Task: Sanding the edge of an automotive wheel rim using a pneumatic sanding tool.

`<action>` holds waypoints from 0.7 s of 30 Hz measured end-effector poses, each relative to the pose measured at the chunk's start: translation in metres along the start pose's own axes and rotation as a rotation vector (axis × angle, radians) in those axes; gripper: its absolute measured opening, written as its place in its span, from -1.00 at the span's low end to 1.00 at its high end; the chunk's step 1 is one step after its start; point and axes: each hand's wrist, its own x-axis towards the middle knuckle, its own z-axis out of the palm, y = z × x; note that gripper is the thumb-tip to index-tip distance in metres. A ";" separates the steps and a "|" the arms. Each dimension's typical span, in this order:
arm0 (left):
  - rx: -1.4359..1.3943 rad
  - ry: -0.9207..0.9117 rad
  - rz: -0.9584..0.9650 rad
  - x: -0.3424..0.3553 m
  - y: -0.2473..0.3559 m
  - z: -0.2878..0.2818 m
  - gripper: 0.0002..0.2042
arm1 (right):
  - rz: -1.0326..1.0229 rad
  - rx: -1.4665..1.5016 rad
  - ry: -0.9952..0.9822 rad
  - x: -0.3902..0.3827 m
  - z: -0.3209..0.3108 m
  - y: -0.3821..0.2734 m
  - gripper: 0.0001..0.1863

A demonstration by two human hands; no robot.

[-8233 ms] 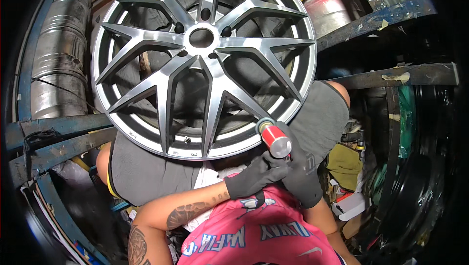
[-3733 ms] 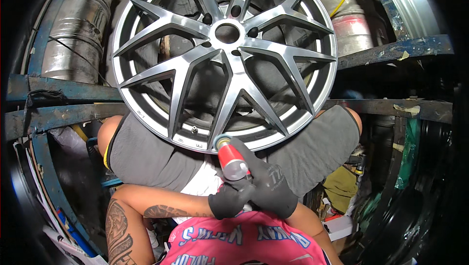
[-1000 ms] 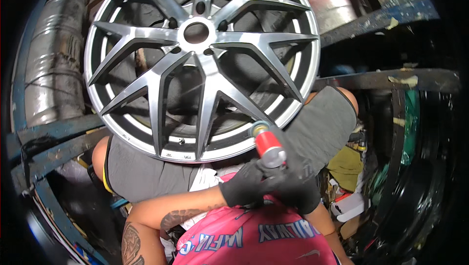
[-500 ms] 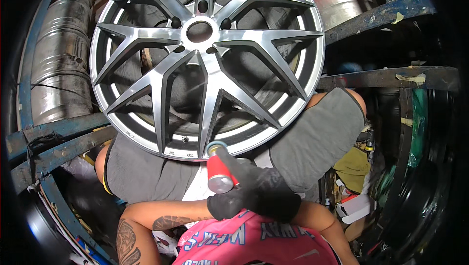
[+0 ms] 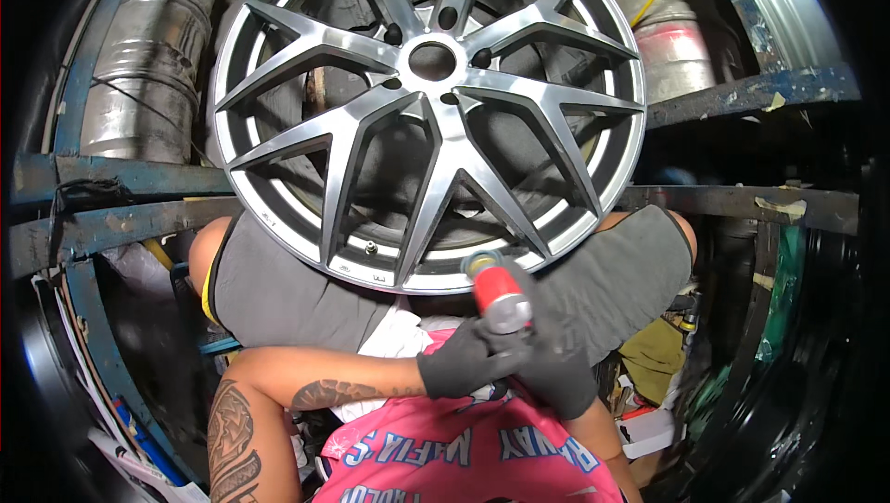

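A large alloy wheel (image 5: 450, 146) with silver machined spokes and dark recesses lies face up across my lap. At its near edge is a small red and grey handheld sander (image 5: 502, 299), its round pad (image 5: 483, 263) against or just over the rim's outer lip. My right hand (image 5: 559, 350), in a black glove, is closed around the sander. From the left, my gloved left hand (image 5: 459, 360) closes on the tool's near end, beside the right. Gloves and tool hide some of the fingers. A valve stem (image 5: 371, 247) shows on the rim, left of the pad.
Blue, worn metal frame bars (image 5: 130, 229) run along the left, with matching bars (image 5: 742, 203) on the right. Dented metal kegs (image 5: 148, 58) stand at far left and far right. An olive cloth (image 5: 652, 351) and a white box (image 5: 649, 433) lie low at right.
The sander and both hands have moved right along the wheel's near edge. In the picture, the wheel has shifted right and turned slightly, while the surroundings shift too as the view moves.
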 end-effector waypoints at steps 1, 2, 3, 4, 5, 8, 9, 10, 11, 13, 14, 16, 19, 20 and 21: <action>0.286 0.038 0.244 -0.010 -0.006 0.000 -0.81 | 0.071 0.007 -0.188 0.003 0.000 -0.009 -0.17; 0.290 0.034 0.241 -0.044 -0.037 0.015 -0.81 | 0.127 0.029 -0.389 0.007 0.002 -0.017 -0.13; 0.058 0.091 -0.120 -0.082 -0.071 0.028 -0.79 | 0.109 0.052 -0.436 0.011 0.004 -0.023 -0.10; -0.167 0.150 -0.487 -0.073 -0.048 0.048 -0.77 | 0.084 0.077 -0.490 0.017 0.007 -0.025 -0.07; -0.310 0.185 -0.156 -0.070 -0.039 0.032 -0.79 | 0.100 0.093 -0.561 0.022 0.010 -0.024 -0.06; -0.161 0.156 -0.078 -0.036 -0.005 0.010 -0.75 | 0.154 0.077 -0.619 0.024 0.002 -0.032 -0.11; -0.087 0.140 -0.031 -0.026 0.001 0.008 -0.73 | -0.064 -0.033 -0.406 0.005 0.010 -0.008 -0.15; -0.007 0.131 0.010 -0.017 0.006 0.006 -0.70 | -0.064 -0.038 -0.407 -0.001 0.008 0.006 -0.15; 0.076 0.127 0.050 -0.007 0.010 0.002 -0.67 | -0.095 -0.051 -0.245 -0.006 0.003 0.017 -0.18; -0.098 0.036 -0.077 0.010 0.003 0.004 -0.72 | -0.148 -0.063 -0.109 -0.006 -0.008 0.018 -0.21; -0.132 0.079 -0.016 0.018 -0.008 0.011 -0.73 | -0.024 -0.107 -0.047 -0.005 -0.016 0.007 -0.21; 0.039 0.091 0.122 0.032 -0.012 0.011 -0.78 | 0.097 -0.154 0.015 -0.003 -0.022 0.004 -0.21; 0.256 0.097 0.268 0.033 -0.010 0.006 -0.80 | 0.095 -0.102 0.076 -0.001 -0.020 0.009 -0.21; 0.296 0.101 0.282 0.032 -0.009 0.004 -0.80 | 0.090 -0.096 0.073 -0.001 -0.018 0.011 -0.21; 0.303 0.098 0.275 0.026 -0.008 0.002 -0.80 | 0.039 -0.068 0.031 -0.001 -0.014 0.012 -0.20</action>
